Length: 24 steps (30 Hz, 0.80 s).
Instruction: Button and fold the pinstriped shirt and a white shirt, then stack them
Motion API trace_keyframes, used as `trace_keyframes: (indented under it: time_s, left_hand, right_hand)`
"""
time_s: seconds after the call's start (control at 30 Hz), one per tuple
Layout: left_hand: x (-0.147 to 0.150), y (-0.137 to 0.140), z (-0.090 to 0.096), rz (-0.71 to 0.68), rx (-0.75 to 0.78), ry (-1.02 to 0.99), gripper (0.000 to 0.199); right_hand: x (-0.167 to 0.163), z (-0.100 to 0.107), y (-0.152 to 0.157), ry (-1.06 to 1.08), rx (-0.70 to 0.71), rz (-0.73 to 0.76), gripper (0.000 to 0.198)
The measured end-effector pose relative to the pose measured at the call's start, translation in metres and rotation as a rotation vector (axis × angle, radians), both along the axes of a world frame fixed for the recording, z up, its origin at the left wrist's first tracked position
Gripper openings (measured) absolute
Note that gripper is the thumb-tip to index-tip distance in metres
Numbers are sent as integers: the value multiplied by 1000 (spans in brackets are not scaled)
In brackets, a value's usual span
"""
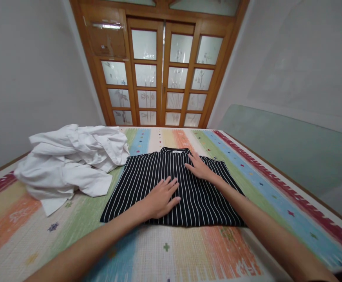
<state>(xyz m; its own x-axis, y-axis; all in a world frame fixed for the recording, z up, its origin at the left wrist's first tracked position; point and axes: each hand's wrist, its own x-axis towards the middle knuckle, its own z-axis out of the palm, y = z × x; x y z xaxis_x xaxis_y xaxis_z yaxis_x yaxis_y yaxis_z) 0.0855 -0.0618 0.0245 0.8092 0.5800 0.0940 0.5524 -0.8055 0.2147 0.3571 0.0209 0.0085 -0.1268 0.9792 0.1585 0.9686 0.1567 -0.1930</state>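
Note:
A black shirt with white stripes [147, 168] lies folded into a flat, wide shape, its collar at the far edge. My left hand [161, 197] rests palm down on the lower middle of the shirt, fingers spread. Farther up and to the right, my right hand [199, 167] lies on the cloth just below the collar, its fingers stretched out and apart. Neither hand grips the fabric. Left of the shirt is a rumpled heap of white cloth [76, 160], close to the shirt's left edge.
The shirt and white heap lie on a bed-like surface with a colourful striped cover [165, 250]. A pale green headboard-like panel [276, 137] runs along the right side. Wooden doors with glass panes [161, 74] stand at the far end, between grey-white walls.

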Motion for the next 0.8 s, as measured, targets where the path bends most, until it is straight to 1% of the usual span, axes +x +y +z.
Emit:
trace_keyframes:
  time_s: [0.07,0.13,0.2,0.27,0.33,0.43,0.57,0.67,0.8]
  left_hand:
    - [16,-12,-4,-60,-17,-16,61]
    - [27,-21,-12,-85,-11,-33,61]
    - [31,-26,-20,-82,6,-55,62]
    - [31,-29,-26,-74,21,-71,64]
    - [29,-32,-28,-73,23,-73,66]
    - [28,-34,-26,-71,16,-65,66]
    - [28,-33,-23,-72,-6,-62,66]
    - [25,-25,-23,-99,-8,-61,68]
    - [13,-5,-20,-157,-14,-36,69]
  right_hand:
    - [-24,2,21,8,11,64,76]
    - [-43,1,40,-1,3,87,78]
    - [-56,-2,57,-18,-22,78,81]
    - [-61,-7,69,-31,-51,65,83]
    - [-60,-12,78,-45,-74,62,83]
    - [-54,-17,84,-70,-87,64,82]
    - [-43,-17,85,-86,-95,42,83]
    - [-33,-14,84,-99,-113,2,82]
    - [-12,-15,80,-112,-116,-109,80]
